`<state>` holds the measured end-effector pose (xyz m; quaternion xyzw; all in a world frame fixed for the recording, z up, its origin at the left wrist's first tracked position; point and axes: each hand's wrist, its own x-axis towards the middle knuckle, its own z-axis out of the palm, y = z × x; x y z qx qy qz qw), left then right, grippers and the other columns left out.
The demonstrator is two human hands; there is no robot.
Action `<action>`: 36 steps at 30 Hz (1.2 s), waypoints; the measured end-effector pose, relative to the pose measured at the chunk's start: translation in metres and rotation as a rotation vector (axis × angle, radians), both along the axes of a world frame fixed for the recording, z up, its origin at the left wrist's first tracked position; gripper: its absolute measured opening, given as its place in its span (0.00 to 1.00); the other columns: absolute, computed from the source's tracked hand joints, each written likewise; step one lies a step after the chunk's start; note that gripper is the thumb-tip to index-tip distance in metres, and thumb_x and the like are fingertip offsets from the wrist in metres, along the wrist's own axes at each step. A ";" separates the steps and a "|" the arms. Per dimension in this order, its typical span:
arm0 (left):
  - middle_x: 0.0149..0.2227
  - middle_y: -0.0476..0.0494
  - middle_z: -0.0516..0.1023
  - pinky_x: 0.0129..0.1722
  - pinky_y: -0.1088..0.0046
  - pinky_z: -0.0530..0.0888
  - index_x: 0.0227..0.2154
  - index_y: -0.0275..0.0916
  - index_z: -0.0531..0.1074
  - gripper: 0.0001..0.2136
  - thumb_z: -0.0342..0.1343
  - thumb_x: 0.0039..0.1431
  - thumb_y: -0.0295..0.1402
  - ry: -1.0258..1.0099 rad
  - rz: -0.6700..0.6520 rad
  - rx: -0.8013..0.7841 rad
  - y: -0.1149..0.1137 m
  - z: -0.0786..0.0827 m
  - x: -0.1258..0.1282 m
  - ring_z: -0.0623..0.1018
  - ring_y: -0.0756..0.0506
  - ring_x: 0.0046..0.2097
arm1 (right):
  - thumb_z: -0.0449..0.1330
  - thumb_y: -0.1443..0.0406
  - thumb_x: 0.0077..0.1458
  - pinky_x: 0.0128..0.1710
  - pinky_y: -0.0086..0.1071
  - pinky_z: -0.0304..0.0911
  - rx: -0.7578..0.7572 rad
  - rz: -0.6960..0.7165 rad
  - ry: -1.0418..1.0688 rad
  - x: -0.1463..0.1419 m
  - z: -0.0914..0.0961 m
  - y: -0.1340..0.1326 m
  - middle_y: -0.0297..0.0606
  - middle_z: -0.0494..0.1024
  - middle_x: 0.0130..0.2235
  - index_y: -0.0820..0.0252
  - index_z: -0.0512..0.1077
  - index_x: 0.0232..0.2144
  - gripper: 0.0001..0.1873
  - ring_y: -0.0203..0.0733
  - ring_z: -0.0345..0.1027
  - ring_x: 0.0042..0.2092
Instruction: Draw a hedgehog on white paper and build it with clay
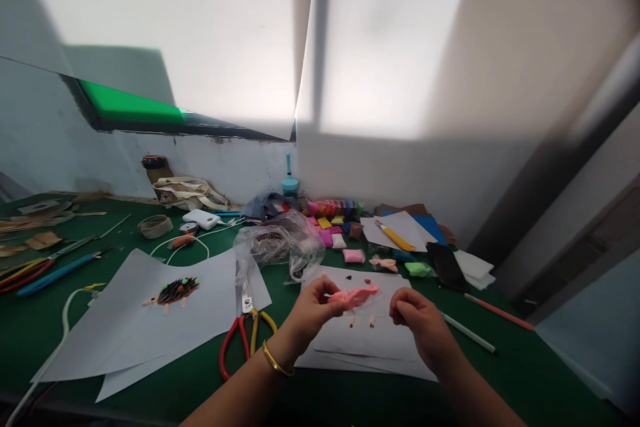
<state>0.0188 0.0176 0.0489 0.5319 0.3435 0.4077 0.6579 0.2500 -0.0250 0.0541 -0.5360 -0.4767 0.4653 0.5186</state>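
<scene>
My left hand (313, 310) pinches a small clear packet of pink clay (354, 296) just above a white paper sheet (360, 340). A gold bangle circles that wrist. My right hand (417, 317) is curled close to the packet's right end; whether its fingers touch it I cannot tell. Two tiny clay pieces (361, 323) lie on the paper under the packet.
Red-and-yellow scissors (245, 330) lie left of my hands. A dark spiky clay figure (176, 290) rests on another sheet. A crumpled plastic bag (280, 243), colourful clay packets (333, 220), a yellow cutter (395, 237), a black phone (447, 265) and pens (467, 333) lie on the green table (500, 360).
</scene>
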 end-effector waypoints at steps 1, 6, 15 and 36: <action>0.36 0.45 0.74 0.37 0.70 0.70 0.36 0.36 0.69 0.18 0.68 0.47 0.39 -0.002 0.019 0.002 0.001 0.000 -0.002 0.74 0.47 0.36 | 0.56 0.65 0.47 0.30 0.32 0.58 -0.007 -0.011 0.007 0.003 0.000 0.000 0.31 0.67 0.24 0.58 0.68 0.20 0.07 0.37 0.59 0.28; 0.38 0.44 0.74 0.38 0.68 0.71 0.36 0.36 0.70 0.18 0.68 0.46 0.38 -0.039 0.002 -0.008 0.000 0.003 -0.004 0.75 0.46 0.37 | 0.56 0.56 0.53 0.31 0.32 0.58 -0.075 0.057 -0.064 0.004 0.006 -0.001 0.35 0.73 0.30 0.57 0.71 0.27 0.12 0.39 0.65 0.31; 0.36 0.46 0.73 0.38 0.70 0.70 0.35 0.36 0.71 0.15 0.67 0.48 0.37 -0.064 0.017 0.017 -0.001 -0.003 0.002 0.73 0.48 0.36 | 0.59 0.50 0.53 0.32 0.32 0.61 -0.085 0.067 -0.143 -0.004 0.008 -0.002 0.32 0.72 0.25 0.57 0.69 0.25 0.18 0.39 0.63 0.30; 0.35 0.48 0.71 0.35 0.71 0.68 0.40 0.39 0.65 0.16 0.63 0.53 0.38 0.054 -0.094 0.174 -0.013 0.004 0.008 0.71 0.48 0.35 | 0.56 0.52 0.57 0.41 0.37 0.65 0.103 0.213 -0.377 -0.010 0.012 -0.008 0.38 0.78 0.41 0.52 0.77 0.42 0.17 0.46 0.71 0.40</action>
